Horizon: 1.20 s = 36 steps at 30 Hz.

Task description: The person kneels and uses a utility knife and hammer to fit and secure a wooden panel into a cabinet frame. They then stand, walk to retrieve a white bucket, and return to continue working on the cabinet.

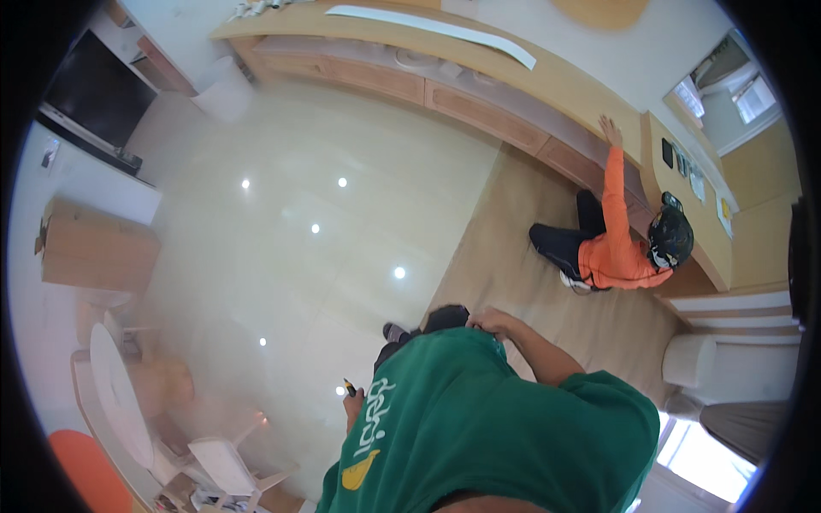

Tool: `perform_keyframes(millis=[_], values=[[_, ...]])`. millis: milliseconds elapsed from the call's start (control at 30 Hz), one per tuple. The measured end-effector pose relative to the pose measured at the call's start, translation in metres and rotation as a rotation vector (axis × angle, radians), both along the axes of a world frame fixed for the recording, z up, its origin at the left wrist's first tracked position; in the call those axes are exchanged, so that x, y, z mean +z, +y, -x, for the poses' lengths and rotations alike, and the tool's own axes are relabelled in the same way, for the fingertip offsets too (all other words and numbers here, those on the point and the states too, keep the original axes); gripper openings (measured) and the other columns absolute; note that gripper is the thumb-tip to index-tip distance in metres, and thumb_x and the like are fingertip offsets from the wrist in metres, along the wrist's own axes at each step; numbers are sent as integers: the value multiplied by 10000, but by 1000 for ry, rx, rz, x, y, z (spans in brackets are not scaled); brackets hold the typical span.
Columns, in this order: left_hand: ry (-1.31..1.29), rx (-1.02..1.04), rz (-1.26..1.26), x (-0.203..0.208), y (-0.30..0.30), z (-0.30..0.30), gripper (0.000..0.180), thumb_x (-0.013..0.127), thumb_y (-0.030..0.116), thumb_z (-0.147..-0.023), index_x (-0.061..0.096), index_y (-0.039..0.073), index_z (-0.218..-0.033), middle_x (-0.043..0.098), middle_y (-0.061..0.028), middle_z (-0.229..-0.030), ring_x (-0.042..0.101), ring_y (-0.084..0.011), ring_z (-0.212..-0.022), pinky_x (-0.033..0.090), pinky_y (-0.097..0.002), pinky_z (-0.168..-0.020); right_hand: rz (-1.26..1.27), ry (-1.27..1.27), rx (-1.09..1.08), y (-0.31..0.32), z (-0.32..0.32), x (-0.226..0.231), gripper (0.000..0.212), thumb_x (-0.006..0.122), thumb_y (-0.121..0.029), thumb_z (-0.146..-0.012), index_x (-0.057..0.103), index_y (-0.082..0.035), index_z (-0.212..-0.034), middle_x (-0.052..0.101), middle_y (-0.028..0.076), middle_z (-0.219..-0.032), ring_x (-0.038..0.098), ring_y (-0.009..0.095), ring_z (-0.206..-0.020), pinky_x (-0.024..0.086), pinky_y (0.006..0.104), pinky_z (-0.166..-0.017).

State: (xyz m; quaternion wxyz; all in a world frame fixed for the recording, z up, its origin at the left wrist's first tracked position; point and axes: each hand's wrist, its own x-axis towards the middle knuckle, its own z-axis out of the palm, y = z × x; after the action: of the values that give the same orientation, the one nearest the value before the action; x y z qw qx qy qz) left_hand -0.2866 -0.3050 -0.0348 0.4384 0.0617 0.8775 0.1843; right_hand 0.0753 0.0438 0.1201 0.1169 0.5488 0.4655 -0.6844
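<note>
My left hand, low beside my green shirt, is closed around a small yellow-and-black pointed tool. Its tip points up and away from me; its exact kind is too small to tell. My right hand is at my waist, by the shirt's hem and my dark trousers. Its fingers look curled together there, and what they hold, if anything, is hidden. Neither hand touches the furniture.
Ahead on the right, a person in orange kneels, one arm stretched to the long wooden counter. A white strip lies on it. Leftward are a cardboard box, a white chair and a round table.
</note>
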Motion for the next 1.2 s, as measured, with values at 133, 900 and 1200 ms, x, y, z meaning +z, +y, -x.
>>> perform_keyframes(millis=[133,900,1200], values=[[-4,-160,42,-11,13,84,493,652,367,-817,631,-123,-778,654,-182,-685,641,-258,-652,477,-408,-612,-338,127,142,24,65,24,290,587,-242,-845,727,-64,-1026,682,100,-880,623,208,-812,506,341,-744],[24,-125,25,66,302,423,532,581,443,-884,573,-87,-925,631,-162,-688,616,-282,-591,479,-427,-551,-606,293,452,328,424,-32,256,607,-165,-811,706,-30,-1004,683,167,-1001,657,249,-926,512,355,-804],[84,-258,-68,-29,385,587,532,547,457,-909,545,-69,-990,616,-147,-676,603,-286,-557,481,-434,-522,-390,280,45,406,598,-80,196,616,-94,-830,706,-24,-989,690,102,-981,641,221,-969,495,324,-885]])
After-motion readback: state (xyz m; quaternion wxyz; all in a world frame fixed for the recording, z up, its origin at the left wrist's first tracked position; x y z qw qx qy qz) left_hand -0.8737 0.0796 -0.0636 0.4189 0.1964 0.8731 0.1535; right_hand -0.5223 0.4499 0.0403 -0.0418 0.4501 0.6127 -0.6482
